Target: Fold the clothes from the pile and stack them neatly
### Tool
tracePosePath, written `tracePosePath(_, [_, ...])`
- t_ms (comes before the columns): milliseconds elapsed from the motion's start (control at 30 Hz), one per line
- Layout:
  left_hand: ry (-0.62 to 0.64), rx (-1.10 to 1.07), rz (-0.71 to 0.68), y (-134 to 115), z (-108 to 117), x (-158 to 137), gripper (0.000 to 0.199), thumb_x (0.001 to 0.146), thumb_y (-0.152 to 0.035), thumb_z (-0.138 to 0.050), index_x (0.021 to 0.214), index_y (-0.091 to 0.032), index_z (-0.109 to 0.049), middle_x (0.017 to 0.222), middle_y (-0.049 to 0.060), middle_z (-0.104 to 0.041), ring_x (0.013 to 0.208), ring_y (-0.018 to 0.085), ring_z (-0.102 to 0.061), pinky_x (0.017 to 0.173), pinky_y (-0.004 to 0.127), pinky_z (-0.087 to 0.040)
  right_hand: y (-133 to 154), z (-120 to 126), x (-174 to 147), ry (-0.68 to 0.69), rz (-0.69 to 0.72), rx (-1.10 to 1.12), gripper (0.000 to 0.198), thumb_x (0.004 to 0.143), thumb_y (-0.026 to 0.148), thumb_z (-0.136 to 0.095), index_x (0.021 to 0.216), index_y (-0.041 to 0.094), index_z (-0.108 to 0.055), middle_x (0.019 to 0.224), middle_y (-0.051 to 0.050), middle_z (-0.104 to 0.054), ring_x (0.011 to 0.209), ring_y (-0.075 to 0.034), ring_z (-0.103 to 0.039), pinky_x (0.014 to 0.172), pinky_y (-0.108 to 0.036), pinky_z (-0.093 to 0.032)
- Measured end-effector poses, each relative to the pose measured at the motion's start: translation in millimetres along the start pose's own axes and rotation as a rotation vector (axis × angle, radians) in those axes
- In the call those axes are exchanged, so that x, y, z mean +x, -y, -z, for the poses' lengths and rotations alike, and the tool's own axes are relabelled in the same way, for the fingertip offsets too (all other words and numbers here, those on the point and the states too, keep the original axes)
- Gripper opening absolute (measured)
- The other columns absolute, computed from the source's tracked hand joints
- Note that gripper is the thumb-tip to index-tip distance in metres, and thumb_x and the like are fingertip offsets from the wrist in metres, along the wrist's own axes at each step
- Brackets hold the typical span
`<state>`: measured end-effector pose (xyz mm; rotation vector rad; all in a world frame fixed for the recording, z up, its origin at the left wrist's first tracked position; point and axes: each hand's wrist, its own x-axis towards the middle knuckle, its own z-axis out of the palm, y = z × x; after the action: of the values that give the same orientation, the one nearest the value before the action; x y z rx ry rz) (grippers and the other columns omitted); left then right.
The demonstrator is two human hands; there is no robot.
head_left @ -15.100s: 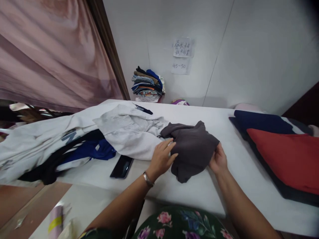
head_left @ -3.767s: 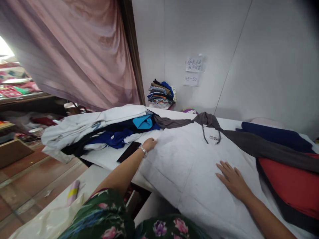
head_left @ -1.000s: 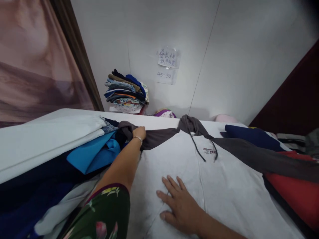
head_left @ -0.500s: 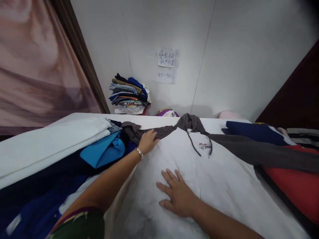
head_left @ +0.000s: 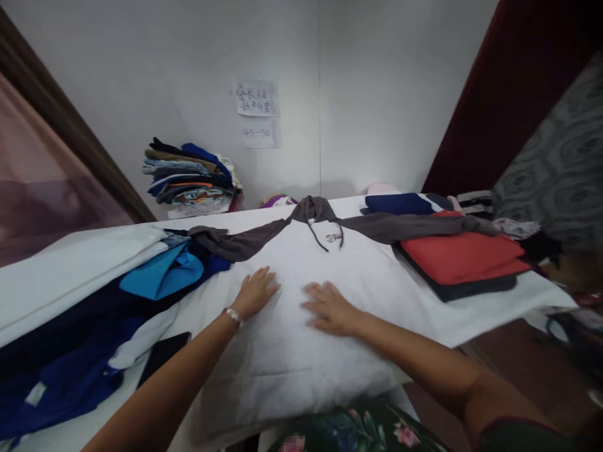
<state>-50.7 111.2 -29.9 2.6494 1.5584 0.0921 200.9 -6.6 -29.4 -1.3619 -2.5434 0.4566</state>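
Observation:
A white hoodie (head_left: 292, 339) with a dark grey hood and grey sleeves lies spread over the table in front of me. Its hood points to the wall, and black drawstrings and a small print show on the chest. My left hand (head_left: 254, 294), with a silver bracelet at the wrist, rests palm down on the left part of the body, fingers stretched. Flat on the middle of the chest is my right hand (head_left: 332, 309), fingers spread and slightly blurred. The left sleeve is bunched near its end; the right one reaches over a red folded garment (head_left: 464, 254).
White trousers (head_left: 80, 263), a bright blue garment (head_left: 162, 273) and dark blue clothes (head_left: 70, 370) are heaped at left. A dark flat object (head_left: 164, 355) lies by my left forearm. Folded clothes (head_left: 188, 172) stand stacked against the wall, under paper notes (head_left: 258, 113). A navy garment (head_left: 400, 204) sits back right.
My view has turned right and takes in more of the table. My left hand has come down from the left shoulder onto the body; both hands now lie nearly level.

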Motion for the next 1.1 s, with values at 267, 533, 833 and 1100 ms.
tracePosePath(267, [-0.02, -0.008, 0.13, -32, -26, -152, 0.049, 0.09, -0.039, -0.042, 0.135, -0.022, -0.05, 0.151, 0.009, -0.038, 0.141, 0.027, -0.029, 0.113, 0.05, -0.025, -111, 22, -204, -0.584, -0.816, 0.108, 0.046, 0.083, 0.041, -0.049, 0.117, 0.015, -0.064, 0.132, -0.016, -0.056, 0.125, -0.029, -0.05, 0.104, -0.049, -0.04])
tracePosePath(533, [-0.106, 0.043, 0.476, -25, -10, -197, 0.058, 0.088, -0.05, -0.037, 0.128, -0.011, -0.053, 0.142, 0.018, -0.047, 0.131, 0.031, -0.043, 0.105, 0.044, -0.038, -53, -10, -255, -0.682, -0.827, 0.291, 0.059, 0.078, 0.053, -0.051, 0.122, 0.015, -0.06, 0.112, -0.013, -0.065, 0.095, -0.025, -0.062, 0.082, -0.04, -0.051])
tracePosePath(833, [-0.096, -0.302, 0.749, -31, 4, -199, 0.063, 0.086, -0.043, -0.046, 0.139, -0.009, -0.041, 0.117, 0.019, -0.064, 0.104, 0.031, -0.064, 0.088, 0.04, -0.049, -37, -32, -255, -0.748, -0.945, 0.426, 0.079, 0.067, 0.061, -0.058, 0.128, 0.011, -0.055, 0.096, -0.009, -0.065, 0.072, -0.02, -0.062, 0.069, -0.034, -0.051])
tracePosePath(1100, [-0.345, -0.497, 0.713, -23, 9, -211, 0.052, 0.082, -0.038, -0.047, 0.13, -0.017, -0.05, 0.111, 0.01, -0.068, 0.098, 0.025, -0.066, 0.086, 0.035, -0.05, -39, -23, -259, -0.867, -0.992, 0.779, 0.074, 0.056, 0.056, -0.068, 0.119, 0.017, -0.064, 0.097, -0.008, -0.068, 0.089, -0.025, -0.066, 0.069, -0.031, -0.052])
